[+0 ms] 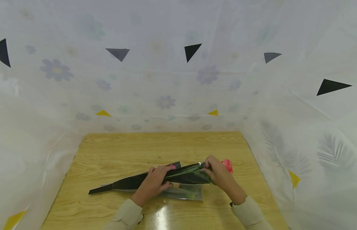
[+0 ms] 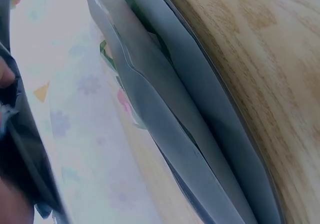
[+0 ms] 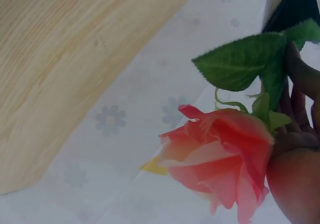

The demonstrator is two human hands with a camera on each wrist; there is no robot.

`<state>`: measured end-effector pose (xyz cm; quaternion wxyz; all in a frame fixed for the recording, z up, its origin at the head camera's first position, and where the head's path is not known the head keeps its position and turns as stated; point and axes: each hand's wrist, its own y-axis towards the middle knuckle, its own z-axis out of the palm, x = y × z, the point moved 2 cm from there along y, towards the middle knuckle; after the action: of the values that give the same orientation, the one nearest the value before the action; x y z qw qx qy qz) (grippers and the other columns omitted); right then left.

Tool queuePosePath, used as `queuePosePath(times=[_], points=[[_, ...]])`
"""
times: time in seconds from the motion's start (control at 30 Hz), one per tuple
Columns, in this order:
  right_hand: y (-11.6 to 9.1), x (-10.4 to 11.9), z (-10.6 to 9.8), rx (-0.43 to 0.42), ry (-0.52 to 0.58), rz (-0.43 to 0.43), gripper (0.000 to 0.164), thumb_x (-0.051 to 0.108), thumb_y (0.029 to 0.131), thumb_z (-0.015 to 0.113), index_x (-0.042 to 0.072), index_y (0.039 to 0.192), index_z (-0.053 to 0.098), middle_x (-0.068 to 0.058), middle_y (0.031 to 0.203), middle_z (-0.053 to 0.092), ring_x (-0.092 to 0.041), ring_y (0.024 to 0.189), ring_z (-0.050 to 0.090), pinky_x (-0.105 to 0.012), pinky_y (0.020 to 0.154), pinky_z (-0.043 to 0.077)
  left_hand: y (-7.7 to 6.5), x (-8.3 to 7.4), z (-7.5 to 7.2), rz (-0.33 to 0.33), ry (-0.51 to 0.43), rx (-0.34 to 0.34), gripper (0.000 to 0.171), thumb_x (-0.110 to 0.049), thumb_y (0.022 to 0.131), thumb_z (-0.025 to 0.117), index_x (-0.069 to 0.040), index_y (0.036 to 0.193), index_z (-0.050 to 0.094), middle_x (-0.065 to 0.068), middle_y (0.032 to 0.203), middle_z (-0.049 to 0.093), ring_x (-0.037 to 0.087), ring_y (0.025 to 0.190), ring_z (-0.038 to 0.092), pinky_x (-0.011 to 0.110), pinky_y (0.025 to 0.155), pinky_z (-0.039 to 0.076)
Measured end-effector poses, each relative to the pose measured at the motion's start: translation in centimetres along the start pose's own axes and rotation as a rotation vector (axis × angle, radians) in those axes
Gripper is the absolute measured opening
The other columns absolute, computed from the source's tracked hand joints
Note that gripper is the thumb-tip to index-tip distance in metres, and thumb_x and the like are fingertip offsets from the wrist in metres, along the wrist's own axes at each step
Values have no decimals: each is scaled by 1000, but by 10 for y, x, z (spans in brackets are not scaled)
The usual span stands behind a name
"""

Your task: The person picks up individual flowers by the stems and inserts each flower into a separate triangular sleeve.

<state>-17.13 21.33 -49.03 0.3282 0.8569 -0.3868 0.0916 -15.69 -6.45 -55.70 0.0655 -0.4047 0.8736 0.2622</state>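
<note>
A long black flower sleeve (image 1: 129,182), tapering to a narrow tip on the left, lies slantwise above the table with green leaves along its open side. My left hand (image 1: 153,183) grips its middle, fingers over the top and thumb below. At the wide end, my right hand (image 1: 221,175) pinches the rose by its stem and leaves, just beneath the bloom. The pink rose bloom (image 3: 220,156) points out past that hand, and a serrated green leaf (image 3: 240,63) spreads beside the fingers. The stem's lower part is hidden inside the sleeve.
Under the black sleeve, more flower sleeves (image 2: 165,98) lie on the wooden table (image 1: 123,143), one with a clear edge. A small pink flower (image 1: 173,166) shows behind my left hand. Pale patterned sheeting (image 1: 166,80) with black, grey and yellow triangles surrounds the table.
</note>
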Motion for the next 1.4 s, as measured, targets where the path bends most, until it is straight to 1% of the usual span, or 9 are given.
queuePosePath(times=[0.17, 0.4, 0.57, 0.67, 0.83, 0.93, 1.07, 1.3, 1.4], points=[[-2, -3, 1, -21, -5, -24, 40, -2, 68, 78, 9, 81, 42, 6, 78, 44, -1, 69, 49, -15, 57, 42, 0, 1, -2, 7, -37, -67, 45, -19, 90, 55, -19, 135, 48, -9, 117, 55, 6, 89, 49, 30, 68, 25], [-7, -10, -7, -30, -12, -18, 28, 3, 73, 77, 9, 90, 55, 3, 88, 54, -5, 75, 50, -21, 64, 45, -1, 3, -1, 17, -7, -97, 40, -21, 92, 51, -18, 132, 50, -6, 116, 57, 8, 96, 52, 30, 69, 27], [-14, -22, -25, -175, -101, 159, 22, 10, 84, 68, 5, 104, 62, -6, 100, 58, -18, 86, 52, -37, 73, 46, -1, 6, -3, 2, 6, -131, 40, -22, 91, 53, -17, 131, 50, -3, 115, 57, 10, 98, 53, 32, 71, 31], [-21, -34, -37, -246, -82, 304, 23, 12, 92, 58, 0, 112, 61, -15, 109, 58, -31, 103, 51, -48, 84, 42, -1, 9, -4, -15, 9, -137, 40, -22, 91, 54, -17, 131, 51, -3, 115, 57, 10, 97, 52, 32, 71, 30], [-37, -56, -42, -186, 97, 510, 33, 17, 101, 39, -5, 118, 56, -21, 111, 59, -36, 99, 58, -48, 81, 47, 0, 10, -6, -34, -8, -131, 41, -22, 91, 54, -20, 132, 50, -6, 119, 54, 11, 105, 50, 32, 72, 30], [-47, -64, -38, -135, 280, 590, 33, 20, 100, 41, -3, 119, 56, -20, 110, 60, -30, 93, 62, -40, 76, 51, 1, 11, -8, -28, -21, -125, 41, -23, 93, 50, -23, 134, 47, -8, 122, 52, 10, 107, 49, 32, 72, 29], [-55, -66, -32, -100, 503, 650, 36, 21, 98, 48, -4, 124, 53, -22, 116, 57, -16, 94, 62, -31, 79, 51, 2, 11, -9, -22, -23, -117, 39, -26, 95, 44, -23, 134, 47, -10, 123, 52, 8, 106, 48, 31, 71, 26], [-55, -62, -32, -108, 608, 707, 38, 18, 94, 54, -5, 125, 52, -18, 118, 56, -7, 94, 59, -28, 81, 49, 3, 10, -10, -2, -43, -131, 42, -20, 91, 54, -20, 133, 49, -8, 124, 52, 9, 107, 49, 32, 70, 26], [-49, -56, -36, -111, 616, 706, 34, 13, 93, 56, -5, 122, 54, -16, 118, 56, -6, 95, 58, -30, 82, 49, 4, 10, -10, -17, -53, -93, 47, -21, 90, 55, -23, 136, 45, -10, 126, 50, 8, 109, 47, 33, 71, 25]])
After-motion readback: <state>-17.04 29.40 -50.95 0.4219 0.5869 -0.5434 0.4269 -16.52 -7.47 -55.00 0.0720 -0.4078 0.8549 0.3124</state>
